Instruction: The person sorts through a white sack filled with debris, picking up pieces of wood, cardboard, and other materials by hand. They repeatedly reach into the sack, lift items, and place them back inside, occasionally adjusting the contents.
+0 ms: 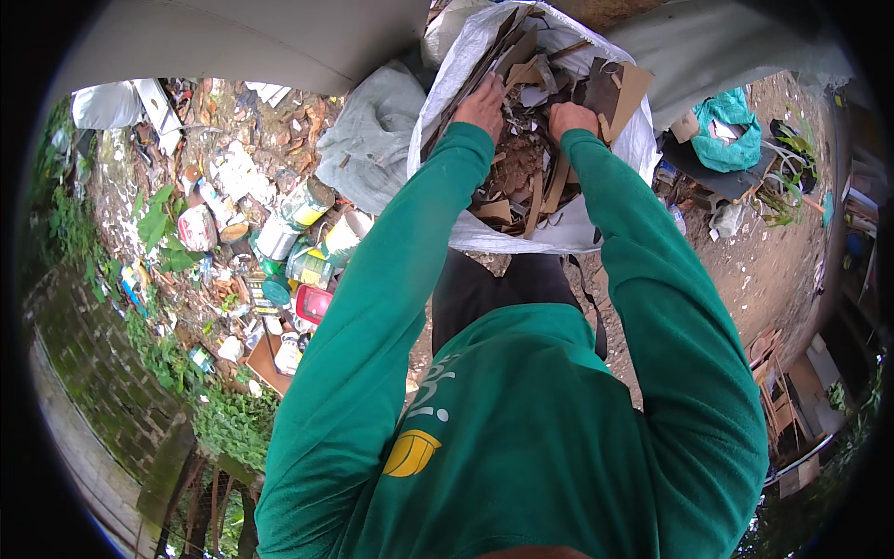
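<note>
A white woven sack [433, 107] gapes in front of me, filled with torn cardboard, thin board strips and crumbled brown debris [515, 168]. Inside its left side, my left hand [481, 107] lies against a stack of thin boards [473, 70], fingers stretched forward over the scraps. My right hand [571, 119] is curled closed among the scraps on the right; whatever its fingers hold is hidden. Beside it stands a brown cardboard piece [630, 93]. Green sleeves cover both of my forearms.
Left of the sack lie a crumpled grey-green sack [372, 135], several cans and jars [277, 236] and a red plastic tray [313, 304] amid scattered litter. A teal bag [727, 140] sits on the right. Grey sheeting [251, 42] hangs across the far side.
</note>
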The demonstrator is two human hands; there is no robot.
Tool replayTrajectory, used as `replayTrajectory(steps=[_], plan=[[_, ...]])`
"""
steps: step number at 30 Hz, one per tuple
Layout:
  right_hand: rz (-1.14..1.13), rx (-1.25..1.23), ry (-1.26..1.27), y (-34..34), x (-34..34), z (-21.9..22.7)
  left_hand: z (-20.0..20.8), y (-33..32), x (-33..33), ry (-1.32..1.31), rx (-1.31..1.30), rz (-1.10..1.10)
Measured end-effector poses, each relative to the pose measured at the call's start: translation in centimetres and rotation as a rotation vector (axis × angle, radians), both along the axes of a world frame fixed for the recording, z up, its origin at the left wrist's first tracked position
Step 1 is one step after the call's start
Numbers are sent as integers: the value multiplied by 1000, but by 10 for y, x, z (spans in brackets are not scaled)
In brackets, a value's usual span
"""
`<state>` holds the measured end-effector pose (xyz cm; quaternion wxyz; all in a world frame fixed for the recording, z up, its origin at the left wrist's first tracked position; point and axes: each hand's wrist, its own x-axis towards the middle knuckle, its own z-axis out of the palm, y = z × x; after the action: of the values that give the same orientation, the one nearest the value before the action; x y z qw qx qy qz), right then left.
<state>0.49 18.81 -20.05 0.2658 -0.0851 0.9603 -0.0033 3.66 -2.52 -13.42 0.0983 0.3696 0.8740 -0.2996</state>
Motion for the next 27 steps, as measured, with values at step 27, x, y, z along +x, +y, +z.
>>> replayTrajectory(steps=[27], plan=[[751,155,-175,65,3,82,12,88,28,-94,447,372]])
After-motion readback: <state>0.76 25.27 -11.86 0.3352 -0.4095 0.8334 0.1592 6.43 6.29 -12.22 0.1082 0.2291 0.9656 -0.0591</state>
